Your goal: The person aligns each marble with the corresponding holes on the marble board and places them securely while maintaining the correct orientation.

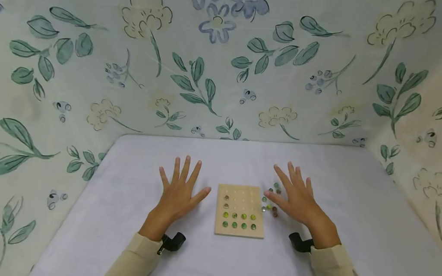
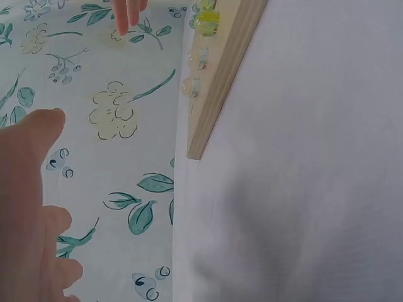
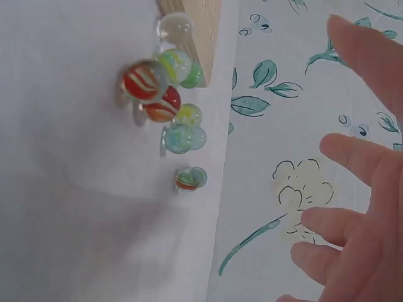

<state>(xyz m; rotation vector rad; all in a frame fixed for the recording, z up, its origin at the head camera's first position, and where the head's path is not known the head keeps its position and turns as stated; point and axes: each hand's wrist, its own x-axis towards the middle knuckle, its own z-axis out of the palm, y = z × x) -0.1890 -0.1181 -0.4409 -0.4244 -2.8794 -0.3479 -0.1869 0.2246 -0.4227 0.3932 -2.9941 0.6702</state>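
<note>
A square wooden board [image 1: 245, 204] with small dimples lies on the white cloth between the hands. Its two near rows hold green and yellow-green marbles [image 1: 234, 225], and two clear marbles [image 1: 226, 198] sit in its left column. To the left of the board, my left hand [image 1: 178, 197] is spread with straight fingers and holds nothing. My right hand [image 1: 299, 201], also spread and holding nothing, hovers at the right beside several loose marbles [image 1: 275, 211]. Among these, the right wrist view shows a red-swirled marble [image 3: 145, 82] and a clear marble [image 3: 175, 28] near the board's corner.
The white tablecloth [image 1: 195, 261] covers the table, whose far edge meets a flower-printed cloth backdrop [image 1: 217, 90]. The same print rises on the left and right sides. A black wrist camera [image 1: 174, 241] sits on the left wrist, another camera [image 1: 300, 243] on the right.
</note>
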